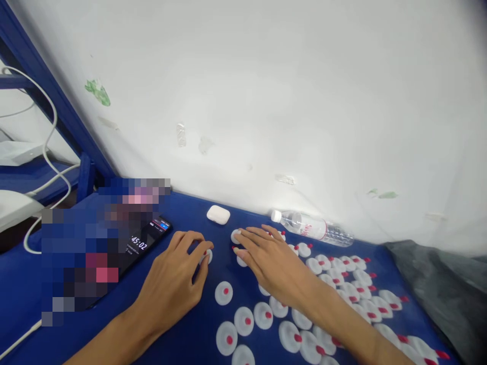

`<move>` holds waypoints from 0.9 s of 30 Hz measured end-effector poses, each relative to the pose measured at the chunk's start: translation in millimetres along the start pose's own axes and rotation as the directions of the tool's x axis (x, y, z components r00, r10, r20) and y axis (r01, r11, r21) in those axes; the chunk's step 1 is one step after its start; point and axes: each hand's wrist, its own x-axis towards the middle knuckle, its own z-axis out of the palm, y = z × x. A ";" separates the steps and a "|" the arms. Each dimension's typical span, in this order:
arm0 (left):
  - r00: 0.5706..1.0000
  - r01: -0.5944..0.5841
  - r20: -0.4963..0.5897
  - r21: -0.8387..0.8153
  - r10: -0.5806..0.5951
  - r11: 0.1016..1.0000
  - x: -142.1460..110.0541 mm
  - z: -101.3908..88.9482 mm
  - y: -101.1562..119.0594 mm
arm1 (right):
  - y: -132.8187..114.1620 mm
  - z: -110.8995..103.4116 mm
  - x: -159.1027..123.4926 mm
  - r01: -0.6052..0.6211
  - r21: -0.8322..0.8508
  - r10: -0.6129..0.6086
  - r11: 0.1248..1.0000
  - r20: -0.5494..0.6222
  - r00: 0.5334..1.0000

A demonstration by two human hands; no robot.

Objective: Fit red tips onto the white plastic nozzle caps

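Note:
My left hand (178,268) curls its thumb and index finger around a small white round piece with a red tip (207,256), partly hidden by the fingers. Stretched out flat, my right hand (262,251) has its fingers over more of these pieces. One white round piece (235,236) shows at its fingertips and another (241,261) under its thumb. Nearer to me lies a loose white piece (223,293), with its red tip facing up. Many alike, such as this white piece (243,321), spread across the blue surface (182,324) below and to the right.
A clear plastic bottle (312,227) lies along the white wall, near a white earbud case (218,215). At left, a phone (146,243) shows a timer beside a pixelated area. Dark grey fabric (433,289) covers the right edge. White cables (53,121) hang by the blue frame (49,76).

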 end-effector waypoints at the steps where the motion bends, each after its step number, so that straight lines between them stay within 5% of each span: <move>1: 1.000 -0.028 0.004 -0.001 0.028 1.000 -1.2 1.4 0.6 | 0.9 -1.5 -1.6 -0.004 0.009 0.004 1.000 -0.014 1.000; 9: 0.968 -0.236 0.099 0.052 0.230 0.970 -0.5 29.7 -4.6 | -7.0 -43.4 -35.7 -0.067 0.065 0.081 0.996 -0.250 0.965; 15: 0.947 -0.289 0.150 0.022 0.283 0.957 18.1 51.0 -4.9 | -33.2 -52.0 -57.1 -0.054 0.075 0.069 0.996 -0.209 0.976; 22: 0.971 -0.235 0.024 -0.127 0.240 0.964 38.3 22.1 7.0 | -40.5 -46.7 -76.7 -0.227 0.175 0.261 0.958 -0.212 0.942; 27: 0.985 -0.166 -0.035 -0.446 0.168 0.879 38.2 -0.1 32.6 | -40.8 -41.0 -72.6 -0.208 0.198 0.249 0.958 -0.209 0.946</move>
